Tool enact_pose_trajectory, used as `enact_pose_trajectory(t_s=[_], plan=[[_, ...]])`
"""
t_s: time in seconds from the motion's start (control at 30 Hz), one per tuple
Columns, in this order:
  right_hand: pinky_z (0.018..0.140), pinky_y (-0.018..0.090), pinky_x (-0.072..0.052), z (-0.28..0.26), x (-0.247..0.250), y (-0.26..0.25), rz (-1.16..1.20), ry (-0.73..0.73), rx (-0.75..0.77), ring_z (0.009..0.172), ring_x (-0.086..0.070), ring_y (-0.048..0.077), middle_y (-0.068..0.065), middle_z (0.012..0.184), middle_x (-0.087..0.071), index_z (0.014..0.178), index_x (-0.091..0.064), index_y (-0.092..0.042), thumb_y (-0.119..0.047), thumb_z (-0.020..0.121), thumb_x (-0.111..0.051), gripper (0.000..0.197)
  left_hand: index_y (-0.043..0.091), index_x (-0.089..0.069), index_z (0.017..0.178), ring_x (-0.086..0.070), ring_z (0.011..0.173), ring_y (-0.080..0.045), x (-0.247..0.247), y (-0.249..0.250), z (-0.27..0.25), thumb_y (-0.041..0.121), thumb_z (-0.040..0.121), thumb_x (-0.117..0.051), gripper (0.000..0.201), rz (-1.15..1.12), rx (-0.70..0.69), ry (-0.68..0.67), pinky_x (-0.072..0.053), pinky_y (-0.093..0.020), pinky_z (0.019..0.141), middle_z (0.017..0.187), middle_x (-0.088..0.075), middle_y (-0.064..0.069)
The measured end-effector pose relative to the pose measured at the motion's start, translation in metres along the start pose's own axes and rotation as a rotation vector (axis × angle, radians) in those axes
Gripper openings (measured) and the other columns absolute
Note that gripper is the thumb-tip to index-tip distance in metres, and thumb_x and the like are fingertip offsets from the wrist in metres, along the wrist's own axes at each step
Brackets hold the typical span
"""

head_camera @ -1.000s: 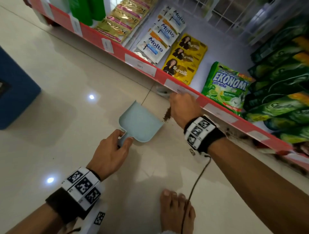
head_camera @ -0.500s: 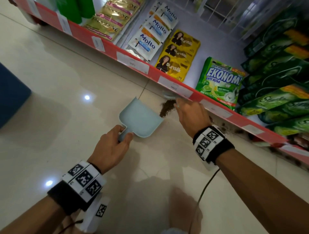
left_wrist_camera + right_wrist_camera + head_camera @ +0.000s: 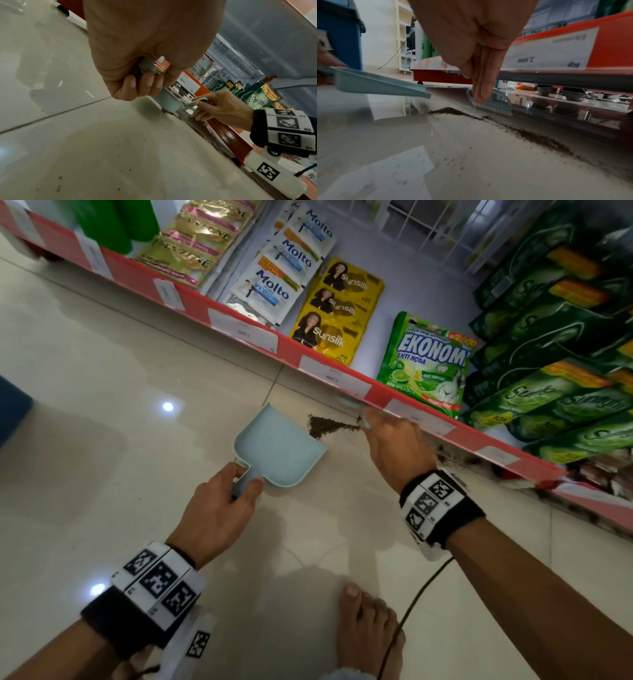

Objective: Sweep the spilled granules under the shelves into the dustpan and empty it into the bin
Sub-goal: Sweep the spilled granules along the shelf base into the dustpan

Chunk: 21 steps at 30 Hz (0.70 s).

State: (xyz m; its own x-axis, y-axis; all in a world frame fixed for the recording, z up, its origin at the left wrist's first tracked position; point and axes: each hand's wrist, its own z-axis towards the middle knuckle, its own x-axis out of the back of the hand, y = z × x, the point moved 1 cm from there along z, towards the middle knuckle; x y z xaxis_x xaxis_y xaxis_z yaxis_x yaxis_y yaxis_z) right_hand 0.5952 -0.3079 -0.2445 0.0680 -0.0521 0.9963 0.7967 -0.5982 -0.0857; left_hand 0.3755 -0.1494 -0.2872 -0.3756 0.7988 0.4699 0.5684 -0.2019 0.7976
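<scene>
Much of the small brush [image 3: 489, 102] is hidden in the head view behind the right hand [image 3: 397, 446]; the right wrist view shows it best, pale blue with short bristles, held just above the floor [image 3: 102, 440] at the mouth of the gap under the shelf [image 3: 376, 392]. The right fingers [image 3: 481, 81] lie pressed together along its back, pinching it against the thumb. The left hand [image 3: 215, 508] curls round the handle of the light blue dustpan [image 3: 277, 450], whose front lip is tilted off the tile. A dark heap of granules [image 3: 322, 426] lies just beside that lip, with a thin trail running on beneath the shelf edge, its far end lost in shadow. A blue bin [image 3: 342, 33] stands well apart, cut off by the frame. A bare foot [image 3: 366, 631] rests behind the hands on open tile.
</scene>
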Motion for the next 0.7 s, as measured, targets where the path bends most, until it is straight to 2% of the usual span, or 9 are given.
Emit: enact_pose_trajectory(t_s=[0.1,0.17,0.23,0.3,0.33,0.43,0.5,0.63,0.7], plan=[[0.068,0.030,-0.053,-0.010,-0.007,-0.010,0.061,-0.088,0.057,0.077,-0.069,0.030,0.014,0.095,-0.073,0.120,-0.062,-0.004,-0.013,0.103,-0.045,0.026,0.027,-0.051,0.081,-0.054,0.054,-0.011,-0.002,0.000,-0.001,0.041,0.096,-0.053,0.020,-0.010,0.009,-0.009,-0.040,-0.029,0.053,0.060,-0.059,0.002],[0.074,0.037,-0.057,-0.021,-0.005,-0.014,0.184,-0.071,0.084,0.080,-0.070,0.032,0.016,0.099,-0.074,0.123,-0.063,-0.005,-0.017,0.102,-0.049,0.028,0.027,-0.050,0.081,-0.054,0.054,-0.012,-0.002,-0.002,-0.001,0.041,0.095,-0.053,0.020,-0.015,0.014,-0.010,-0.041,-0.030,0.054,0.060,-0.059,0.002],[0.066,0.040,-0.057,-0.026,0.003,-0.013,0.224,0.017,0.086,0.069,-0.067,0.031,0.015,0.090,-0.074,0.120,-0.065,-0.005,-0.017,0.100,-0.053,0.027,0.026,-0.050,0.081,-0.054,0.055,-0.014,-0.002,-0.004,-0.002,0.041,0.095,-0.053,0.020,-0.009,0.020,-0.008,-0.041,-0.030,0.055,0.060,-0.059,0.001],[0.053,0.035,-0.054,-0.027,0.010,-0.007,0.167,0.103,0.049,0.054,-0.059,0.027,0.013,0.073,-0.069,0.115,-0.067,-0.003,-0.012,0.098,-0.056,0.022,0.026,-0.050,0.081,-0.053,0.054,-0.013,-0.004,-0.004,-0.003,0.041,0.095,-0.053,0.021,-0.006,0.018,-0.007,-0.040,-0.030,0.054,0.060,-0.059,0.002],[0.052,0.032,-0.052,-0.026,0.012,-0.002,0.132,0.121,0.005,0.053,-0.058,0.027,0.013,0.071,-0.068,0.115,-0.066,-0.002,-0.010,0.098,-0.057,0.021,0.025,-0.050,0.080,-0.053,0.054,-0.013,-0.005,-0.004,-0.003,0.041,0.095,-0.053,0.021,-0.002,0.012,-0.009,-0.040,-0.029,0.053,0.060,-0.059,0.002],[0.059,0.033,-0.049,-0.022,0.013,0.016,0.071,0.103,-0.100,0.068,-0.066,0.034,0.017,0.086,-0.071,0.120,-0.063,-0.002,-0.008,0.097,-0.055,0.025,0.022,-0.053,0.084,-0.053,0.052,-0.009,-0.010,0.001,-0.005,0.042,0.095,-0.052,0.023,0.009,0.002,-0.029,-0.040,-0.028,0.052,0.059,-0.059,0.002],[0.059,0.035,-0.052,-0.027,0.011,0.015,0.077,0.109,-0.067,0.067,-0.067,0.035,0.018,0.087,-0.072,0.116,-0.065,-0.001,-0.008,0.097,-0.057,0.022,0.022,-0.053,0.085,-0.052,0.049,-0.005,-0.014,0.004,-0.006,0.042,0.095,-0.052,0.021,0.004,-0.009,-0.044,-0.040,-0.025,0.051,0.057,-0.058,0.005],[0.059,0.034,-0.057,-0.045,0.000,0.001,0.139,0.067,0.073,0.065,-0.069,0.031,0.019,0.094,-0.074,0.117,-0.067,-0.002,-0.012,0.097,-0.060,0.024,0.022,-0.054,0.087,-0.051,0.050,-0.007,-0.023,0.009,-0.007,0.041,0.095,-0.053,0.020,0.002,-0.033,-0.071,-0.040,-0.026,0.052,0.056,-0.055,0.004],[0.060,0.039,-0.059,-0.051,0.000,0.004,0.173,0.123,0.058,0.067,-0.070,0.033,0.021,0.098,-0.074,0.120,-0.066,-0.001,-0.014,0.097,-0.060,0.027,0.022,-0.054,0.088,-0.050,0.049,-0.005,-0.027,0.011,-0.008,0.040,0.095,-0.052,0.020,0.010,-0.037,-0.081,-0.039,-0.024,0.051,0.055,-0.055,0.004]])
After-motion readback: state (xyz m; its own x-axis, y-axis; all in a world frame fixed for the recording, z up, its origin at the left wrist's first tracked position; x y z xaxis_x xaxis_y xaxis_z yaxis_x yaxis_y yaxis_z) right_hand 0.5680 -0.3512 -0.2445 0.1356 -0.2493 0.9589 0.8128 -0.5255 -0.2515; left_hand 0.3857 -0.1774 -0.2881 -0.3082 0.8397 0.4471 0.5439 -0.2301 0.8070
